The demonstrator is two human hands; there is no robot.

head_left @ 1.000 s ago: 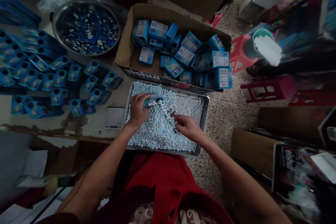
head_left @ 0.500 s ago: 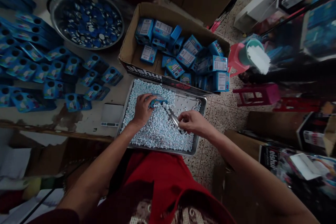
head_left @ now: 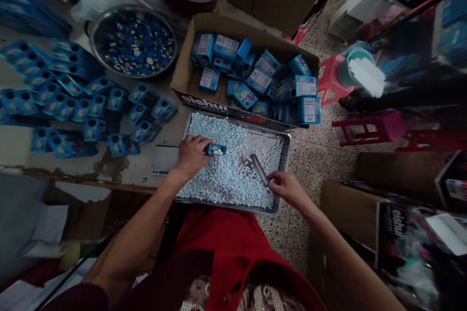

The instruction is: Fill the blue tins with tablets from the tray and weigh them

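My left hand (head_left: 193,156) is closed round a small blue box (head_left: 216,149), held over the left half of a metal tray (head_left: 287,155). White candies show at the box's open end. Pale blue and white candies (head_left: 222,180) fill most of the tray, thinning out at the upper right where bare metal shows. My right hand (head_left: 282,184), at the tray's right side, pinches a metal scoop (head_left: 260,170) by its near end. The scoop slants up and left, its far end over the thinner patch of candies, apart from the box.
A cardboard carton (head_left: 204,99) of blue boxes stands just behind the tray. On the left are many blue boxes (head_left: 95,129) with round holes, a metal bowl (head_left: 171,58) of blue and silver discs, and a small scale (head_left: 163,158). Plastic stools (head_left: 388,126) are at right.
The scoop has drawn back right, away from the box, with my right hand. My left hand and the box have shifted slightly, and the whole view has turned a little.
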